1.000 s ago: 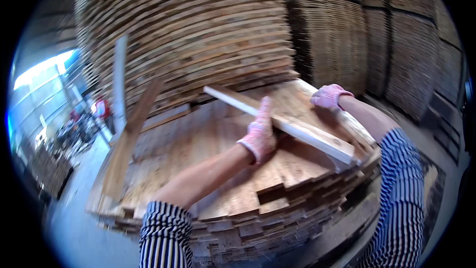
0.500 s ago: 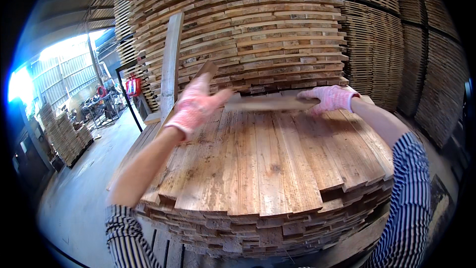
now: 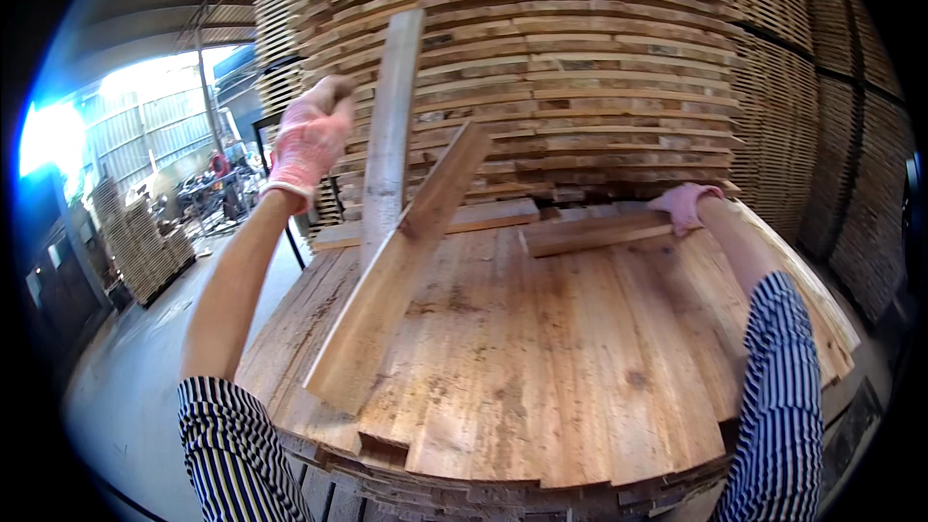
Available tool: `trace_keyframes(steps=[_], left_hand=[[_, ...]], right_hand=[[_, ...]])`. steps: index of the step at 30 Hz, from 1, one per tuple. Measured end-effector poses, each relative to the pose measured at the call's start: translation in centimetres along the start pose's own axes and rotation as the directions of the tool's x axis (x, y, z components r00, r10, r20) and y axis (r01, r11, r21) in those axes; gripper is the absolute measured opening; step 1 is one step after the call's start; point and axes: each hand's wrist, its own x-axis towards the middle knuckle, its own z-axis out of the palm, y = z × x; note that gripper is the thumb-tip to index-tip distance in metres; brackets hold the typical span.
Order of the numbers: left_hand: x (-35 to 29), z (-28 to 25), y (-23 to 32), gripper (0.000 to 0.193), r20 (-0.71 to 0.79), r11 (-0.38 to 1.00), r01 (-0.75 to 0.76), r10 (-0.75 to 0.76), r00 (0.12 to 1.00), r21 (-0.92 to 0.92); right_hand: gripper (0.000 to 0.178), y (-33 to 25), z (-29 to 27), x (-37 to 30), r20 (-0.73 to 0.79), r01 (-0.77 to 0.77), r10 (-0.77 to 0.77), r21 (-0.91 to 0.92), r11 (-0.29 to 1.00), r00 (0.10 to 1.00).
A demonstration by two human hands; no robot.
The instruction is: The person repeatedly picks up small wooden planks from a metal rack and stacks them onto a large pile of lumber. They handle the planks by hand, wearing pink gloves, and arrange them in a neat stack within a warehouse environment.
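Observation:
My right hand (image 3: 684, 207), in a pink knit glove, grips the right end of a short wooden board (image 3: 594, 233) at the far side of the board stack (image 3: 541, 348). My left hand (image 3: 311, 140), gloved alike, is raised at the left with fingers loosely bent and apart, holding nothing. To its right a brown plank (image 3: 396, 266) slants over the stack, touched by neither hand; whether it rests on the boards or is in motion cannot be told. Behind it a greyish plank (image 3: 391, 121) stands nearly upright.
A tall wall of layered boards (image 3: 580, 77) rises just behind the stack, with more piles (image 3: 773, 97) at the right. Another board (image 3: 483, 217) lies along the far edge. At the left are a concrete floor (image 3: 145, 387), a smaller pile (image 3: 145, 251) and a cluttered bench (image 3: 213, 193).
My left hand has moved up and left, away from the slanting plank, which now lies lower and nearer across the stack. My right hand still holds its board. The view has shifted left.

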Motion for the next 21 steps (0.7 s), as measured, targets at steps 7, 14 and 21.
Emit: trace_keyframes(steps=[7,14,21], left_hand=[[-9.2,4.0,-18.4,0.083,0.77,0.904,-0.149,-0.245,0.589,0.401],[-6.5,9.4,-21.1,0.057,0.883,0.98,-0.025,-0.165,0.441,0.195],[-5.9,10.3,-23.7,0.042,0.774,0.947,-0.214,-0.053,0.631,0.24]], right_hand=[[0.092,1.7,1.9,5.0,0.036,-0.005,0.01,-0.146,0.989,0.999],[0.08,4.0,4.1,6.8,0.12,-0.342,0.323,0.207,0.917,0.939],[0.064,2.9,3.3,5.4,-0.034,-0.319,0.318,-0.06,0.946,0.948]])
